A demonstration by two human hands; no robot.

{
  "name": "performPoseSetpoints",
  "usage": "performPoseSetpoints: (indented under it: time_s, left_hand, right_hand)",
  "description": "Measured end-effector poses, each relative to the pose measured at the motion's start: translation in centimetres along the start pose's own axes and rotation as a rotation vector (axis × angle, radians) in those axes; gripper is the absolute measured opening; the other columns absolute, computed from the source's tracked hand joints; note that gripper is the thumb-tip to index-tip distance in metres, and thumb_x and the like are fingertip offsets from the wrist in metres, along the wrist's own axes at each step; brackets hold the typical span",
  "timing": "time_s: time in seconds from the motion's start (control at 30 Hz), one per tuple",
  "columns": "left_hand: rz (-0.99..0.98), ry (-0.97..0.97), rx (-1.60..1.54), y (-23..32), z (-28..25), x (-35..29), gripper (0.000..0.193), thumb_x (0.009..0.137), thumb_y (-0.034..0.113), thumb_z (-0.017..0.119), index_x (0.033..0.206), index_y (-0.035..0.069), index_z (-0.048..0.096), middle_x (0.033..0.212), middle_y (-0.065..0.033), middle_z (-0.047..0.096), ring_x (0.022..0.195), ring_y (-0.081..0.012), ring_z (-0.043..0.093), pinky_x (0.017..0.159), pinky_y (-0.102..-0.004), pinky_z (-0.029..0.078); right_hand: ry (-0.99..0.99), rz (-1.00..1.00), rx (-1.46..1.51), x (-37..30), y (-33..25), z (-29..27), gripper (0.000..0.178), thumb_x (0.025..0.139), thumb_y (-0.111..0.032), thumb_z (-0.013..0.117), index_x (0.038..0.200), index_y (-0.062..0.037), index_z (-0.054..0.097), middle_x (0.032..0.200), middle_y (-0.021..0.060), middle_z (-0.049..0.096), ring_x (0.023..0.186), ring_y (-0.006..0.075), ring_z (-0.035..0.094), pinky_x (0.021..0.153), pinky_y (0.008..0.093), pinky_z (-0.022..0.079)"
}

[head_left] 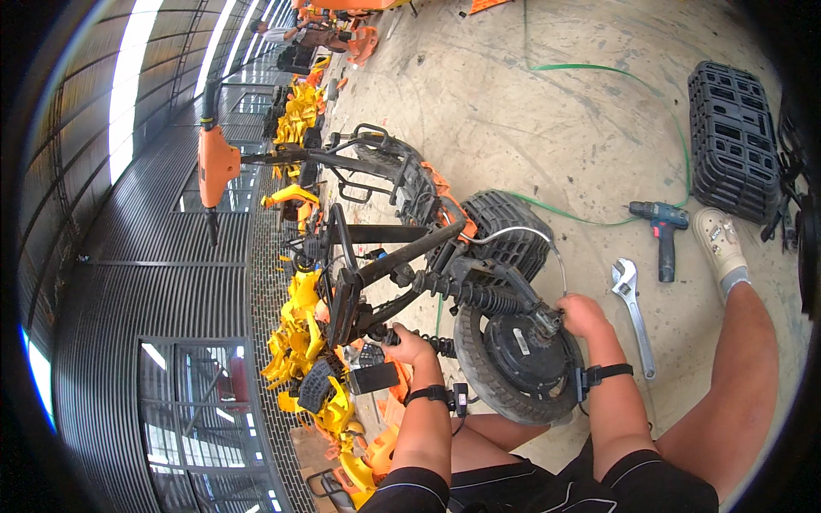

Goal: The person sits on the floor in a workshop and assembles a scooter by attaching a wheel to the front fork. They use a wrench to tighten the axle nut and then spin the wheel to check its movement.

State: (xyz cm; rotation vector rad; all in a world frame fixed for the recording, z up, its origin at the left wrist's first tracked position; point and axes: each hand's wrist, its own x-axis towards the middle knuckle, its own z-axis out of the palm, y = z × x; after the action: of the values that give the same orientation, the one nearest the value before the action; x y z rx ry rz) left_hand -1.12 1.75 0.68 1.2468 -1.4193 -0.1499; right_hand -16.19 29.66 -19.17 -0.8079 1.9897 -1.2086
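Observation:
A stripped-down scooter (386, 270) with a black frame stands tilted in front of me. Its hub-motor wheel (558, 395) is nearest to my legs, with coil-spring shock absorbers (496, 297) beside it. My left hand (411, 347) is closed on the black frame at its near left end, above a shock absorber. At the wheel's axle (545, 321), the fingers of my right hand (585, 315) are bent together; what is in them is hidden. A pale cable (523, 228) curves down to that hand. The orange handlebar cover (219, 165) is at the far left.
An adjustable wrench (632, 316) and a cordless drill (663, 233) lie on the concrete floor, right of the wheel. Beyond them are a black crate (734, 141) and a green strap (629, 75). Yellow plastic parts (301, 295) are heaped along the left wall. Another person (318, 37) is far off.

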Motion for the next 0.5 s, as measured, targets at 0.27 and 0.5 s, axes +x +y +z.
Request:
performPoseSetpoints:
  time_s: [0.27,0.5]
  left_hand:
    - [-0.064,-0.068,0.074,-0.3,-0.4,0.4,0.066,0.087,0.031,0.077,0.133,-0.010,0.053,0.120,-0.0229,0.067,0.101,-0.0337,0.066,0.089,-0.0451,0.050]
    - [-0.039,0.008,0.082,-0.7,0.0,0.3,0.051,0.085,0.025,0.077,0.113,-0.012,0.056,0.100,-0.0238,0.069,0.085,-0.0321,0.068,0.080,-0.0414,0.054]
  right_hand:
    - [-0.368,0.085,-0.057,1.0,-1.2,-2.3,0.029,0.074,-0.010,0.070,0.102,-0.0060,0.075,0.099,0.0200,0.073,0.094,0.0387,0.069,0.082,0.0433,0.055]
    - [-0.186,0.124,0.062,0.7,-0.2,-1.4,0.027,0.076,-0.011,0.069,0.101,-0.0098,0.076,0.100,0.0188,0.073,0.095,0.0374,0.069,0.082,0.0441,0.055]
